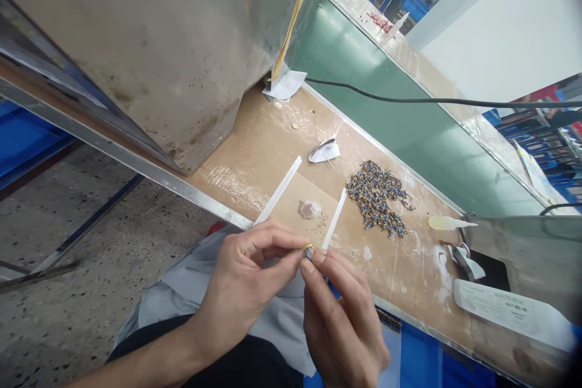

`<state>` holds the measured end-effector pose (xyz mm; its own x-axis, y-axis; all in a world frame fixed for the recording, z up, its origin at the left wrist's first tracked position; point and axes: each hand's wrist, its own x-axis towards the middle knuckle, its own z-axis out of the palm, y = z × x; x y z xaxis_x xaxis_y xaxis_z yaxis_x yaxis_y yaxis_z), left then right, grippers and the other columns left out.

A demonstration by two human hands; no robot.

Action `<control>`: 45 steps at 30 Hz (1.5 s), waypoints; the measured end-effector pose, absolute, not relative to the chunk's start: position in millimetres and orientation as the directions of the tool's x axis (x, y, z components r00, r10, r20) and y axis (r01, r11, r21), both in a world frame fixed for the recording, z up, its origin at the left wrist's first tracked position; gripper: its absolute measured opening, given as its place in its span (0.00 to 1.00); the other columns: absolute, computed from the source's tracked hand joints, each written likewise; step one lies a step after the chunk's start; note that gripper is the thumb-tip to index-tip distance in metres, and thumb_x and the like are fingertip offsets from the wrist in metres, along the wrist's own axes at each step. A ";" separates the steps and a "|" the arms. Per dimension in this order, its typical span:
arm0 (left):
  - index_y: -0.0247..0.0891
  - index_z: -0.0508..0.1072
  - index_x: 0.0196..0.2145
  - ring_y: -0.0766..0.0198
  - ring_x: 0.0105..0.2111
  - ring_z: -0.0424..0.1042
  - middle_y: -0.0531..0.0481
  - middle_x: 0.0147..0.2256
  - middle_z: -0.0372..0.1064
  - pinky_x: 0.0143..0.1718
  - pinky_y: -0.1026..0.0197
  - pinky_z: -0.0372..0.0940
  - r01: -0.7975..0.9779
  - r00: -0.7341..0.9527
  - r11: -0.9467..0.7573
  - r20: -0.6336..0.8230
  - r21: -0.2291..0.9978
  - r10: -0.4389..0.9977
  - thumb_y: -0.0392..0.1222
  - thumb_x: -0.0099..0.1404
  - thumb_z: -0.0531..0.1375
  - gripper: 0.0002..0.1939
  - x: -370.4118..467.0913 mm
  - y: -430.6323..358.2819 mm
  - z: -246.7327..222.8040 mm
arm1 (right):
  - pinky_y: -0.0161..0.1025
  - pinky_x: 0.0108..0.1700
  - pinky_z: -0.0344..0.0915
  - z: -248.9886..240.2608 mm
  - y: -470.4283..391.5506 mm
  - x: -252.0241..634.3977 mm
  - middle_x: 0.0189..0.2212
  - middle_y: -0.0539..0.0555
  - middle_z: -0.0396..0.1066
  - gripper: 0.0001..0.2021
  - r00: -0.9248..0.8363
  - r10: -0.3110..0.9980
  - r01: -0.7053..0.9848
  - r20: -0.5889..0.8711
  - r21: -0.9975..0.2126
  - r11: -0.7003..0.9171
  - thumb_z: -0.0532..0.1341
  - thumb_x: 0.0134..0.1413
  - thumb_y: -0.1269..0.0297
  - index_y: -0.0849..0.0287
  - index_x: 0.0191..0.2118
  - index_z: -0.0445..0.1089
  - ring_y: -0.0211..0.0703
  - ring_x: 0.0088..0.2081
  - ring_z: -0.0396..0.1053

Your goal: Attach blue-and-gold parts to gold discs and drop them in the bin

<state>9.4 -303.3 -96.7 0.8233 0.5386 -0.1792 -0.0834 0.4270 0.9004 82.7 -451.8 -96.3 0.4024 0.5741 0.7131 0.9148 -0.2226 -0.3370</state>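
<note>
My left hand [259, 279] and my right hand [341, 303] meet over the front edge of the table. Between their thumbs and forefingers they pinch one small blue-and-yellow metal piece [309, 250], too small to name. The fingertips partly cover it. Just beyond them, a little clear dish [310, 210] sits on a brown sheet [286, 206], with tiny gold-coloured bits [322, 218] scattered beside it. To the right of the sheet lies a heap of small blue and brass-coloured pieces [379, 200].
White tape strips [280, 188] flank the sheet. Behind it is a dark tool wrapped in white [324, 150]. A metal panel [182, 42] rises at left and a green partition [377, 85] at the back. At right lie a squeeze bottle [443, 222] and a white container [509, 312].
</note>
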 end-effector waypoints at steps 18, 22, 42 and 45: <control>0.49 0.87 0.52 0.66 0.38 0.84 0.56 0.37 0.83 0.44 0.68 0.78 0.049 0.771 0.226 -0.181 0.973 0.611 0.34 0.69 0.72 0.17 7.0 -307.0 -92.3 | 0.48 0.55 0.87 -92.4 -460.0 83.3 0.53 0.59 0.83 0.22 0.534 0.539 0.829 0.651 -0.529 -0.182 0.70 0.66 0.85 0.59 0.59 0.83 0.52 0.53 0.85; 0.49 0.87 0.52 0.66 0.38 0.84 0.57 0.37 0.82 0.45 0.68 0.78 0.076 0.786 0.177 -0.168 0.981 0.595 0.33 0.69 0.70 0.17 6.4 -310.6 -93.1 | 0.42 0.52 0.85 -89.2 -466.5 92.3 0.50 0.56 0.85 0.15 0.719 0.522 0.638 0.459 -0.734 -0.234 0.70 0.71 0.78 0.55 0.56 0.84 0.47 0.50 0.85; 0.44 0.86 0.57 0.60 0.42 0.85 0.49 0.41 0.86 0.48 0.64 0.79 0.250 0.848 0.223 -0.324 0.942 0.420 0.43 0.71 0.74 0.17 13.7 -343.0 -95.9 | 0.39 0.48 0.84 -112.2 -504.4 96.3 0.47 0.51 0.85 0.15 0.798 0.486 0.427 0.356 -0.904 -0.038 0.70 0.72 0.77 0.48 0.53 0.85 0.41 0.46 0.85; 0.41 0.87 0.54 0.60 0.40 0.86 0.47 0.41 0.87 0.46 0.64 0.81 0.280 0.841 0.327 -0.395 0.902 0.370 0.46 0.67 0.78 0.19 19.2 -352.6 -100.8 | 0.43 0.52 0.84 -122.6 -519.0 93.3 0.51 0.54 0.84 0.20 0.762 0.441 0.531 0.475 -0.848 -0.005 0.68 0.72 0.81 0.50 0.59 0.82 0.44 0.50 0.84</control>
<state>19.2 -352.6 -100.8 0.8410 0.3697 -0.3951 0.2801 0.3273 0.9025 93.3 -519.0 -122.6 0.7621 0.4405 0.4745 0.5306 -0.0050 -0.8476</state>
